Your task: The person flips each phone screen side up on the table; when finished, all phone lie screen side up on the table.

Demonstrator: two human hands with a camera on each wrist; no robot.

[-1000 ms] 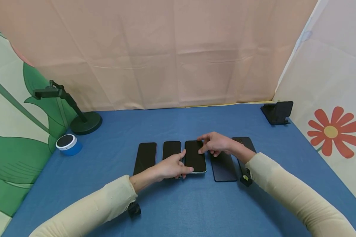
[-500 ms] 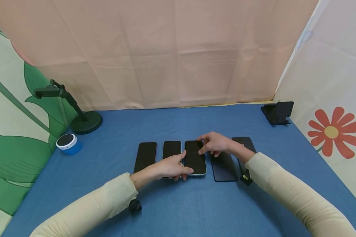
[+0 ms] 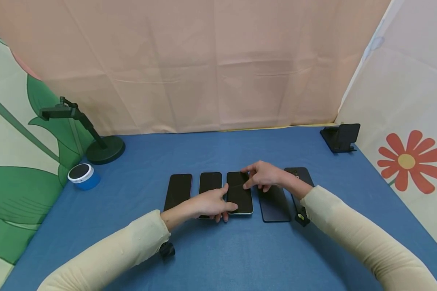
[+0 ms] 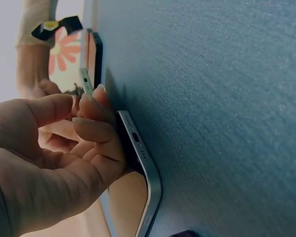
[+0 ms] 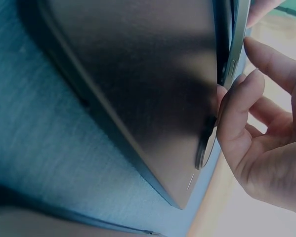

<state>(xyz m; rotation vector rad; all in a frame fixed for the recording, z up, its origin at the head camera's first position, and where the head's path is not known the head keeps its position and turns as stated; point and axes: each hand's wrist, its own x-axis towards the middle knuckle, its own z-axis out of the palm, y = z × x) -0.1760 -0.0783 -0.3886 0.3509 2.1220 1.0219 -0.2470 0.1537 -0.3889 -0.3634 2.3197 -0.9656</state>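
Note:
Several phones lie in a row on a blue-covered table. My left hand reaches across the second phone and grips the lower left of the third phone, whose dark screen faces up. At that phone's upper right, my right hand holds its edge between finger and thumb. The left wrist view shows the held phone's pale end between fingers, raised relative to the second phone's end. In the right wrist view, fingers meet its pale side, beside a dark phone back with a camera bump.
The first phone lies at the row's left. To the right are a dark-backed phone and another black phone, partly under the right arm. Farther off stand a black stand, a blue-and-white round container and a black phone holder.
The near end of the third phone has shifted slightly toward me. Both hands keep hold of it in almost the same places.

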